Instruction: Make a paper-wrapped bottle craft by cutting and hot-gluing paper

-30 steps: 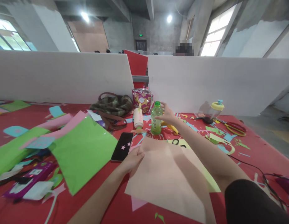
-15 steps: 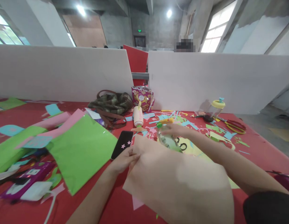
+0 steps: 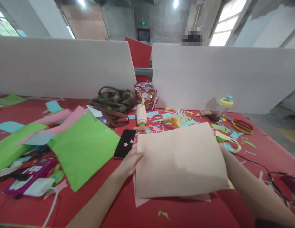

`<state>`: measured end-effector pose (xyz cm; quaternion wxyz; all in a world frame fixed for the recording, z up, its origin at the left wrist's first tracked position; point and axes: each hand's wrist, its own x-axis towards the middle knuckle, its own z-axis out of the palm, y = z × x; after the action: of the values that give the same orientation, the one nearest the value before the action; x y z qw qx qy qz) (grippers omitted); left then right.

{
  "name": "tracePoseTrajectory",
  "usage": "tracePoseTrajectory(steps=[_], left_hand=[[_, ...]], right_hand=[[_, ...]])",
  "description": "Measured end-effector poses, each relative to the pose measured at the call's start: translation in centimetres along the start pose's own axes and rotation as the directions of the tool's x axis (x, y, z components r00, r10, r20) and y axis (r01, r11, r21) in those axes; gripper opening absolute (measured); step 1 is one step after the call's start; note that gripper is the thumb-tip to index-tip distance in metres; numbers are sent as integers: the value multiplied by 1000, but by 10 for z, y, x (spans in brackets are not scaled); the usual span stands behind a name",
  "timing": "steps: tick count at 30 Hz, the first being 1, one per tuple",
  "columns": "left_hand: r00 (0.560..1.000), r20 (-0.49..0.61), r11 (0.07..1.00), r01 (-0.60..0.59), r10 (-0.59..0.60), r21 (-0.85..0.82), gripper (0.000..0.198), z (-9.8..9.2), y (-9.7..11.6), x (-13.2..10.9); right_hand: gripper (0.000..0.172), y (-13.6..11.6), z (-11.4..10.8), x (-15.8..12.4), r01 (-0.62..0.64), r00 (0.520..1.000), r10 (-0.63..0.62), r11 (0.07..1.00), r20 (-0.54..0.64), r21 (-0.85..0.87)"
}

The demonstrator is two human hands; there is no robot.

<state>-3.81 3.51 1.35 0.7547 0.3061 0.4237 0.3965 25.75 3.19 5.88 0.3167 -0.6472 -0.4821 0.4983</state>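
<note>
Held just over the red table (image 3: 114, 209), right of its middle and toward the near edge: a big tan paper (image 3: 180, 161). Pinched on its left side with thumb and fingers: the left hand (image 3: 131, 160). Cannot tell about the right hand's (image 3: 223, 151) fingers, hidden behind the right side. Best to lift both sides evenly, pull softly, and not crease the corners or bump the phone (image 3: 123, 147).

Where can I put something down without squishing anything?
The red table is bare in front of the beige sheet, right of the small green scraps, and in a strip between the bright green sheet and left forearm. It's crowded around the yellow glue gun and the purple power strip.
</note>
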Motion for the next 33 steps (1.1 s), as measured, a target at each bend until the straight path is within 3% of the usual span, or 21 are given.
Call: tracePoseTrajectory(steps=[2,4,7,10,13,16,19,22,26,29,31,33], left_hand=[[999,-20,999,27,-27,16,36,1,-4,-4],[999,-24,999,42,-41,32,41,1,-8,-10],[999,-20,998,51,-50,38,51,4,-11,-17],[998,-33,998,47,-46,32,57,9,-10,-21],[998,-66,1000,8,-6,26,59,14,-9,-19],[987,-142,997,-65,70,42,59,15,-9,-16],[973,-221,994,-42,63,102,61,15,-10,-18],[955,-273,971,-50,115,234,60,15,-10,-26],[957,-205,936,-133,207,327,54,22,-9,-36],[987,-105,963,-92,122,255,53,35,-14,-35],[998,-59,983,-20,31,180,53,45,-21,-31],[999,27,994,-43,41,104,49,55,-31,-26]], right_hand=[[31,3,-15,-3,-24,1000,24,996,-6,86],[42,7,-29,-6,-24,999,16,958,31,284],[38,18,-41,-13,-12,1000,2,925,25,380],[50,27,-43,-19,5,1000,-7,965,5,262],[63,29,-41,-17,79,994,-68,989,-88,129],[53,30,-41,-6,143,975,-149,988,-162,-52],[40,35,-44,6,129,958,-190,954,-213,-270],[34,39,-44,10,113,939,-217,927,-267,-356],[28,31,-25,-1,178,921,-307,878,-239,-444],[30,19,7,-15,284,932,-355,840,-73,-463],[39,14,30,-22,282,952,-305,825,34,-491],[46,13,50,-26,265,961,-262,808,82,-525]])
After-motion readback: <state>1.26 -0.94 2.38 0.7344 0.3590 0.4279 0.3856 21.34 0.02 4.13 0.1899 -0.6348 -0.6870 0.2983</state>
